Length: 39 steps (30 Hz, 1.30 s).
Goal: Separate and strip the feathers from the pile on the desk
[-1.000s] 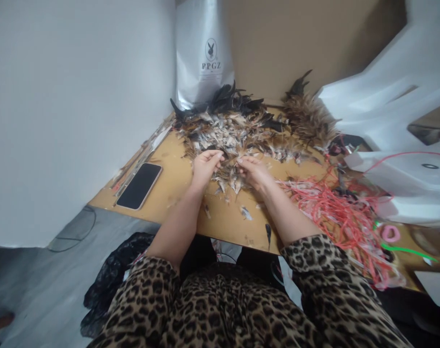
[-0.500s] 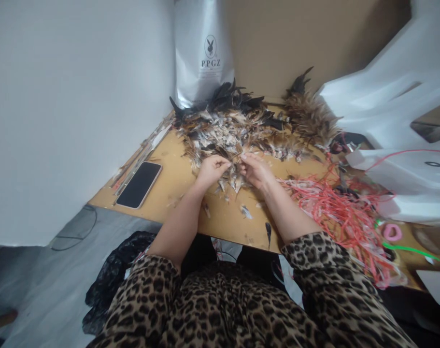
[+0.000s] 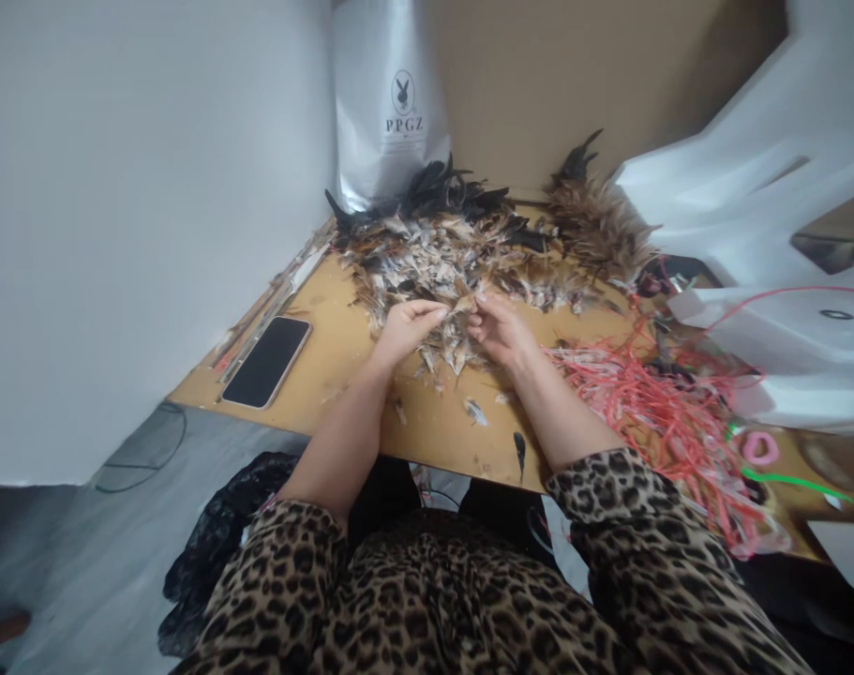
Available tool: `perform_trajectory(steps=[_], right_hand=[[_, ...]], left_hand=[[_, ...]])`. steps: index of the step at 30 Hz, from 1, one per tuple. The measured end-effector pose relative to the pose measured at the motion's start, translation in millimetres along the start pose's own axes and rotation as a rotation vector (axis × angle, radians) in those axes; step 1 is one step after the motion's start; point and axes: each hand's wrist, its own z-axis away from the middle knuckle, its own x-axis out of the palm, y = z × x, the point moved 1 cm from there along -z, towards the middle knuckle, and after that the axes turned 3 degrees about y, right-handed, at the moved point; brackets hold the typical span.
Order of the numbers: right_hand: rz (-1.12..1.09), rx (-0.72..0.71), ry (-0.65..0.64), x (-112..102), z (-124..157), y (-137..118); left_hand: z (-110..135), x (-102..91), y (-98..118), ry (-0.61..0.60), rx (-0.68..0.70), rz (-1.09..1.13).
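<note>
Over the near edge of a heap of brown, white and black feathers [image 3: 427, 253], both my hands work close together. My left hand [image 3: 407, 330] is closed in a pinch on a small brown feather [image 3: 461, 305]. Its other end reaches the fingertips of my right hand [image 3: 498, 326], which are also pinched, with the other fingers curled. Loose feather tufts [image 3: 456, 356] lie on the table just below the hands.
A phone [image 3: 266, 362] lies on the table [image 3: 335, 347] at left. Tangled red strings [image 3: 644, 394] spread at right, with a pink ring [image 3: 759, 448] beside them. A silver bag [image 3: 391, 103] stands behind the heap; a bunch of brown feathers [image 3: 599, 211] sits back right.
The brown feather between my fingertips now shows broader and turned more to view. Both hands stay nearly in place, still pinched. The whole view has shifted slightly.
</note>
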Motion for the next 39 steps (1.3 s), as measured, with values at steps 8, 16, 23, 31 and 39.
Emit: perform_trajectory(steps=[8, 16, 23, 31, 39], right_hand=[[0.023, -0.003, 0.008, 3, 1, 2], [0.001, -0.002, -0.009, 4, 1, 3], [-0.087, 0.010, -0.001, 1, 0, 3], [-0.099, 0.035, 0.024, 3, 0, 5], [0.066, -0.042, 0.051, 10, 1, 16]], left_hand=[[0, -4.7, -7, -0.316, -0.191, 0.036], [3, -2.8, -10, -0.402, -0.273, 0.036], [0, -4.4, -6, -0.328, -0.270, 0.184], [-8, -7.6, -7, -0.039, -0.260, 0.373], [0, 1.7, -10, -0.184, -0.277, 0.164]])
